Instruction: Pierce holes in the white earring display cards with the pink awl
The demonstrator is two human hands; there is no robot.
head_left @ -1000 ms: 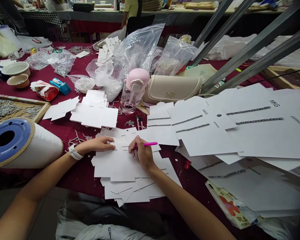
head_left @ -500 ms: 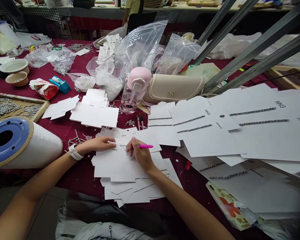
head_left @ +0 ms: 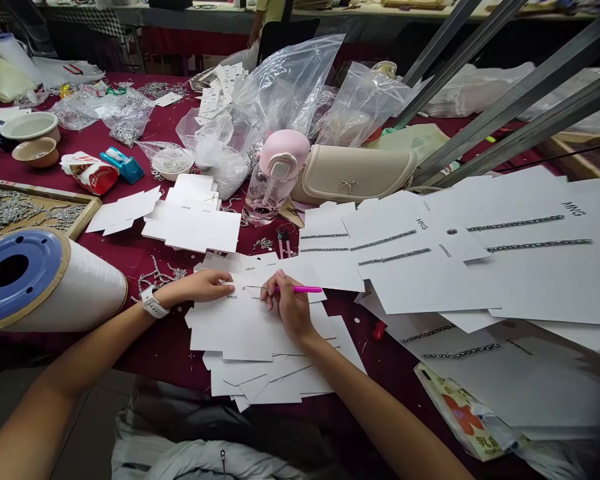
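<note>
A white printed card [head_left: 245,327] marked MNG lies on a pile of similar cards on the table. My left hand [head_left: 207,287] grips its upper left edge, thumb pressed near a small hole. In my right hand [head_left: 290,307] is a pink-handled tool [head_left: 310,289] with a thin metal shaft, pinched like a pen. Its tip points left at the hole in the card; whether it touches the paper I cannot tell. More white cards [head_left: 275,383] lie loosely stacked below, towards me.
To the right spread large cards [head_left: 420,287] with metal chain strips fixed on. Behind stand a pink-lidded bottle [head_left: 280,177] and a beige bag [head_left: 355,173]. A big thread spool [head_left: 90,287] and a wooden tray [head_left: 83,227] of chains sit at left. Metal bars [head_left: 495,113] slant across the upper right.
My right hand has drawn the pink-handled tool slightly to the right, and more of its metal shaft shows. My left hand stays on the card. The view has shifted a little.
</note>
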